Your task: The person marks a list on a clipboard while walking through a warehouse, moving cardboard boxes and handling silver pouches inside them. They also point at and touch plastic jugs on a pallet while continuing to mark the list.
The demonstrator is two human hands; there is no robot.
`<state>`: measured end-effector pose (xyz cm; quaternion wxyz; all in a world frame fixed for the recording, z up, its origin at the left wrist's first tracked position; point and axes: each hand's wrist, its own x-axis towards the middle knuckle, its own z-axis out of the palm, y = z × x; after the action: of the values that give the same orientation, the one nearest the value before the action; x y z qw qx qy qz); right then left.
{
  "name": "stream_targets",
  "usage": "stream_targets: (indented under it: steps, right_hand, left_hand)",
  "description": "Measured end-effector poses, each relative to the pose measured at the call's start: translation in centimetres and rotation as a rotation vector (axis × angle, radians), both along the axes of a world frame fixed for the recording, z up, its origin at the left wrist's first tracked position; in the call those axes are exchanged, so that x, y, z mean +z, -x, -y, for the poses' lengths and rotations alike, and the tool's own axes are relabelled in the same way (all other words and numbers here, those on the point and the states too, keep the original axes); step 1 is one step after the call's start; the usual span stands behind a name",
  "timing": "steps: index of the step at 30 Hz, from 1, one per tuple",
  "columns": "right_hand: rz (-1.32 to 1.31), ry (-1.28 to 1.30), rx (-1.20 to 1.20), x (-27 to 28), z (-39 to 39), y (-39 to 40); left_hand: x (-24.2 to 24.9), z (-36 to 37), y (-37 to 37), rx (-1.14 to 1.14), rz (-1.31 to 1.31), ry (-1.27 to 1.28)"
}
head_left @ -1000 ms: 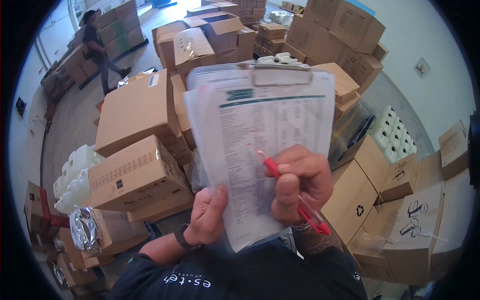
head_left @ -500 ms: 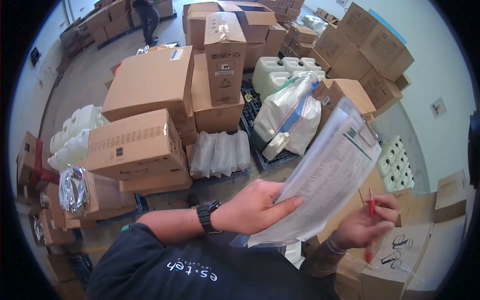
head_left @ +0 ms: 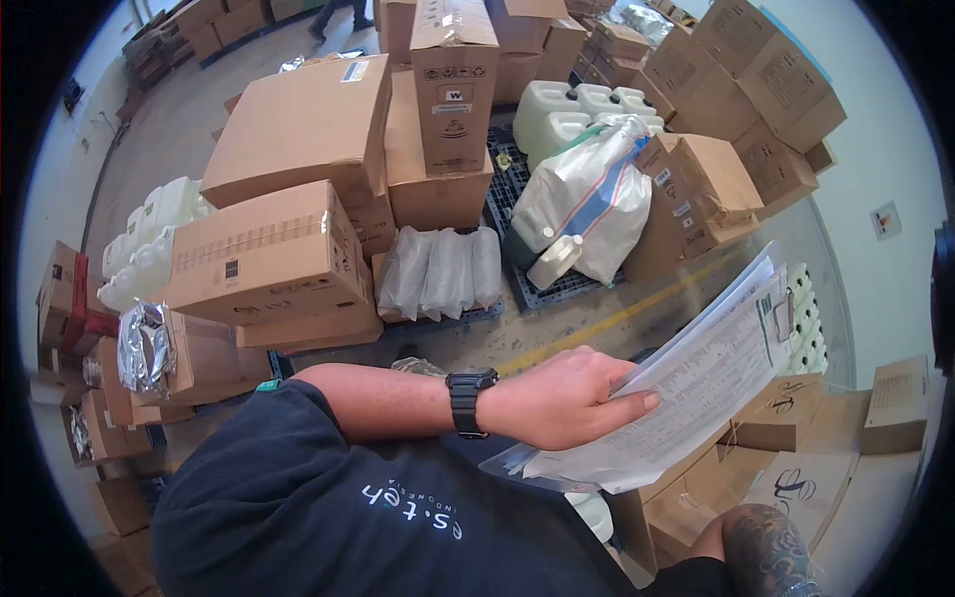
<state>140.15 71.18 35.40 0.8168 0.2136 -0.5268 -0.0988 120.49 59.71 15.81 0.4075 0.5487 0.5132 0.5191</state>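
Observation:
My left hand [head_left: 582, 398], with a black watch [head_left: 468, 403] at the wrist, is closed on a clipboard with a stack of printed papers [head_left: 686, 383]. My thumb lies on top of the sheets, while the other fingers are mostly hidden behind them. The clipboard tilts up to the right, its metal clip at the far right end. Of my right arm only the tattooed forearm [head_left: 771, 552] shows at the lower right. The right hand itself is out of the picture.
Stacked cardboard boxes [head_left: 288, 134] stand ahead and left, near wrapped clear plastic bundles [head_left: 438, 271]. A white sack [head_left: 587, 204] and white jerrycans [head_left: 547, 114] sit on a dark pallet [head_left: 509, 189]. Open cartons [head_left: 696, 488] are at the lower right. A person's legs [head_left: 338, 15] show far back.
My right hand, which held a red pen beside the clipboard, has dropped out of view at the lower right. My left hand and the clipboard have shifted right in the picture.

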Motion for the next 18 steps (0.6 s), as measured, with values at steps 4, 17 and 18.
stream_targets:
  steps: [4,17,18]
  right_hand:
    - [0.059,-0.023,-0.108,1.0,0.7,0.3]
    - [0.216,-0.032,-0.479,2.6,3.0,4.3]
    - [0.226,-0.034,-0.504,2.7,3.4,4.7]
  left_hand:
    - [-0.3,-1.3,0.6,-0.080,0.041,-0.024]
    - [-0.5,-4.9,5.4,-0.326,0.158,0.001]
    - [-0.9,-5.1,5.6,-0.321,0.183,-0.032]
